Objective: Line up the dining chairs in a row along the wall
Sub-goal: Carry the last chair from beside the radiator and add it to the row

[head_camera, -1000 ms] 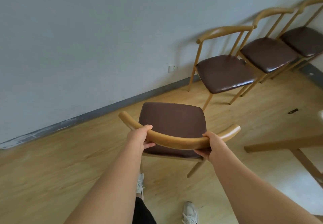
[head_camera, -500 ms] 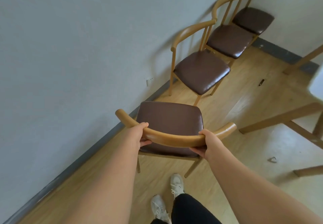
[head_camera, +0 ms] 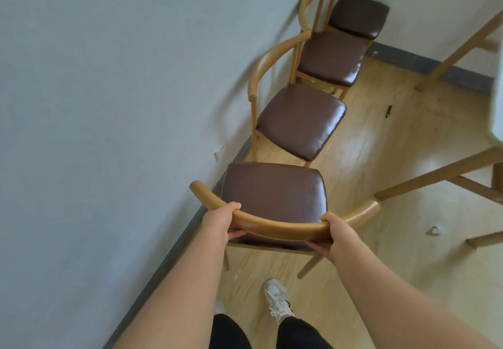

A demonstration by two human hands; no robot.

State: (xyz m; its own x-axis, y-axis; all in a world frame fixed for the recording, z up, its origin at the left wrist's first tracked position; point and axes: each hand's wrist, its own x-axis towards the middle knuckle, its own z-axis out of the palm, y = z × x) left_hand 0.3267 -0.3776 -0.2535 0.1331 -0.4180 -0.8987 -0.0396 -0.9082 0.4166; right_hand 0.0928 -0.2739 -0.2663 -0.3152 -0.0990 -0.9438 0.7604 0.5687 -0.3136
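A dining chair [head_camera: 272, 196] with a brown padded seat and a curved light-wood backrest is right in front of me. My left hand [head_camera: 221, 223] grips the left part of the backrest rail and my right hand [head_camera: 333, 235] grips the right part. The chair's seat points along the grey wall [head_camera: 109, 103], its left side close to the baseboard. Beyond it three matching chairs stand in a row against the wall: the nearest chair [head_camera: 299, 120], a middle chair [head_camera: 330, 58] and the far chair [head_camera: 358, 16] in the corner.
A wooden table's legs [head_camera: 435, 182] and its white top edge [head_camera: 498, 98] stand to the right. A small dark object [head_camera: 389, 111] and a scrap [head_camera: 433, 230] lie on the wooden floor. My feet in white shoes [head_camera: 277, 299] are below the chair.
I have carried the chair closer to the wall and turned; the row of three chairs now runs straight ahead of it, and the gap to the nearest chair has shrunk.
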